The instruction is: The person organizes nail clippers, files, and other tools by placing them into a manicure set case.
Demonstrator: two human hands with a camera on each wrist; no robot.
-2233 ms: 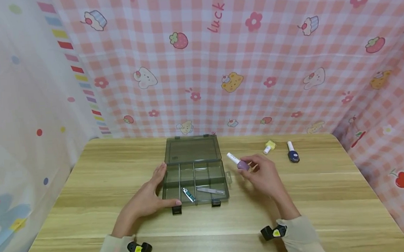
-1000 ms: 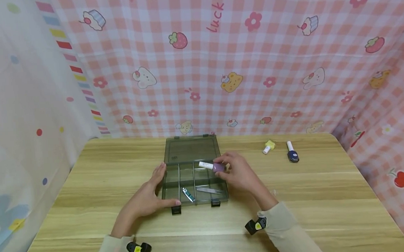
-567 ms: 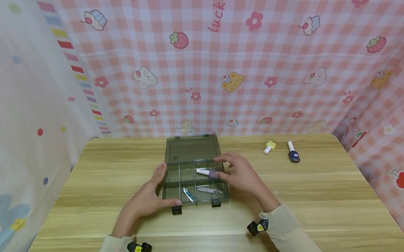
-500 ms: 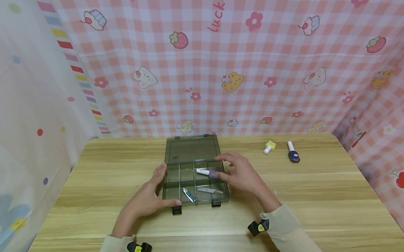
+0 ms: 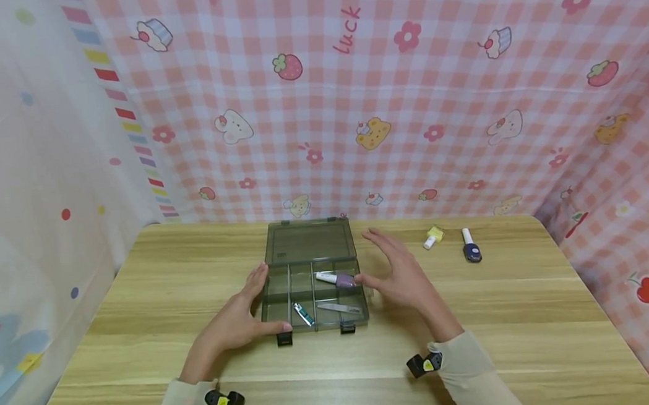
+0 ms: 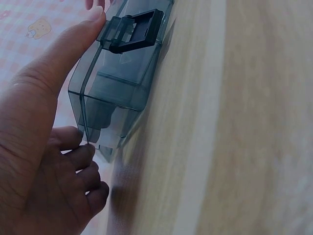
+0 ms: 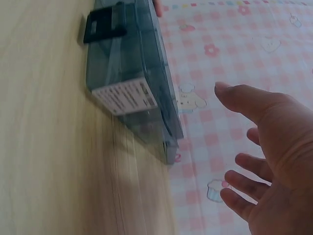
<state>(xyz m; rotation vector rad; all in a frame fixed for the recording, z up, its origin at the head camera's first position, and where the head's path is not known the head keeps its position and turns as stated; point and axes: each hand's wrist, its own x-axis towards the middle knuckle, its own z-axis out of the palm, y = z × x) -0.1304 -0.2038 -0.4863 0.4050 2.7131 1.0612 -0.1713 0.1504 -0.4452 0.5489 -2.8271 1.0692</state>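
Observation:
A translucent dark storage box (image 5: 301, 295) with dividers stands with its lid (image 5: 309, 240) laid back. My left hand (image 5: 236, 316) holds its left side, thumb on the front edge near a black latch (image 6: 142, 32), fingers against the side wall. Inside the right part lies a purple nail polish bottle (image 5: 345, 280) with a white cap, in the back compartment. In front of it is a flat, greyish, slim tool (image 5: 339, 307). A teal nail clipper (image 5: 303, 313) lies in the front middle compartment. My right hand (image 5: 404, 278), fingers spread and holding nothing, hovers by the box's right edge.
On the wooden table (image 5: 510, 327), a yellow nail polish bottle (image 5: 434, 236) and a dark blue nail polish bottle (image 5: 471, 248) lie at the back right. A pink checked curtain (image 5: 318, 104) hangs behind the table. The box's right wall carries a white label (image 7: 126, 96).
My right hand carried the purple nail polish bottle leftward into the box's back right compartment, let it go and drew back to the right. The left hand stays on the box.

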